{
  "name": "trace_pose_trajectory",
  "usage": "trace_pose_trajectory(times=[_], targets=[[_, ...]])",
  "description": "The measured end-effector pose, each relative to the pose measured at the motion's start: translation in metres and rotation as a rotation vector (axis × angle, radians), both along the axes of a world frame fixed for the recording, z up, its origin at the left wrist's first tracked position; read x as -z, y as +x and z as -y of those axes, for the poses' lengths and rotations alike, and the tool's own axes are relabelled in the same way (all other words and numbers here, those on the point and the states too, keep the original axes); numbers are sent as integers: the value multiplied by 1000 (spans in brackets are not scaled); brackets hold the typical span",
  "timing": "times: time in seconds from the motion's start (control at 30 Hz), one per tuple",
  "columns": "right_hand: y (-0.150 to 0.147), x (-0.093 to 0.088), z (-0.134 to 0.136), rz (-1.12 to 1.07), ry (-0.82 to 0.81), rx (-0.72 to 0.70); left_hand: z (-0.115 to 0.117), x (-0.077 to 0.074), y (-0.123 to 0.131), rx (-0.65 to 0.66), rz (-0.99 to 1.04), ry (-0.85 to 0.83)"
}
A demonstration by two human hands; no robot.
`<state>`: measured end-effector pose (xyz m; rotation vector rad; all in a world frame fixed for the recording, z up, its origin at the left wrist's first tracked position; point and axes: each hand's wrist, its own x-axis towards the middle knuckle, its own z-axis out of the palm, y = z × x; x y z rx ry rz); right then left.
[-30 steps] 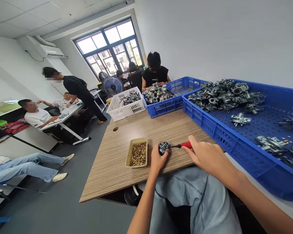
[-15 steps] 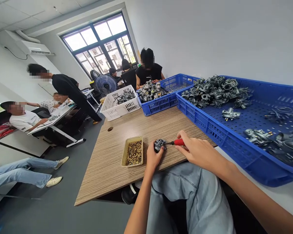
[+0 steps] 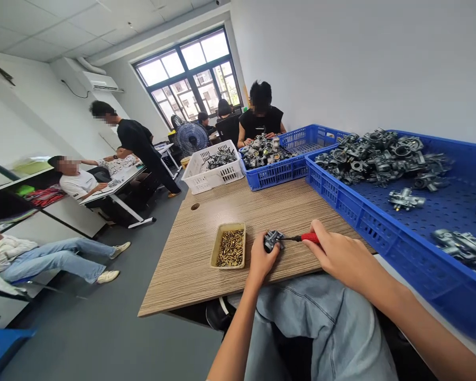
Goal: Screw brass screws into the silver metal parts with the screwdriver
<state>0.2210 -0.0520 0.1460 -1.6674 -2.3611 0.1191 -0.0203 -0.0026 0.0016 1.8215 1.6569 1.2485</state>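
Observation:
Near the table's front edge, my left hand [image 3: 262, 256] is closed around a small grey metal carburetor [image 3: 273, 239]. My right hand [image 3: 337, 253] grips the red handle of a screwdriver [image 3: 310, 238]. The screwdriver's dark shaft points left and its tip meets the carburetor's right side; the exact contact spot is too small to make out. Just left of my left hand stands a cream plastic tub [image 3: 213, 258] filled with small brass-coloured parts [image 3: 230, 248], perhaps jets or screws.
A large blue crate [image 3: 353, 219] with many carburetors [image 3: 381, 156] stands at the right. Behind the wooden table [image 3: 178, 264] are a smaller blue crate [image 3: 277, 177] and a white basket [image 3: 212, 182], both holding parts. A co-worker [image 3: 261, 119] sits beyond them; others are at the left.
The camera view has turned left, so everything sits further right in the picture. Both hands keep their hold, with the screwdriver still against the carburetor.

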Motion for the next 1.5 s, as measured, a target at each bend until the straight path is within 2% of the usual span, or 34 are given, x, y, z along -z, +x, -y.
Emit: trace_pose_trajectory(times=[0.3,0.4,0.5,0.63,0.9,1.23,1.5], targets=[[0,25,-8,209,191,136,5,0,1,1,9,-3],[3,30,-9,160,181,134,4,3,0,-5,-8,-6],[7,31,-11,20,112,53,4,4,0,-15,-16,-12],[12,30,-11,-147,40,-55,3,3,0,-15,-20,-21],[16,16,-2,-213,-65,-192,3,0,0,-8,-21,-12],[10,10,-1,-162,-113,-98,3,1,0,-16,-11,-1],[0,4,0,42,31,-4,4,0,0,-9,2,-4]])
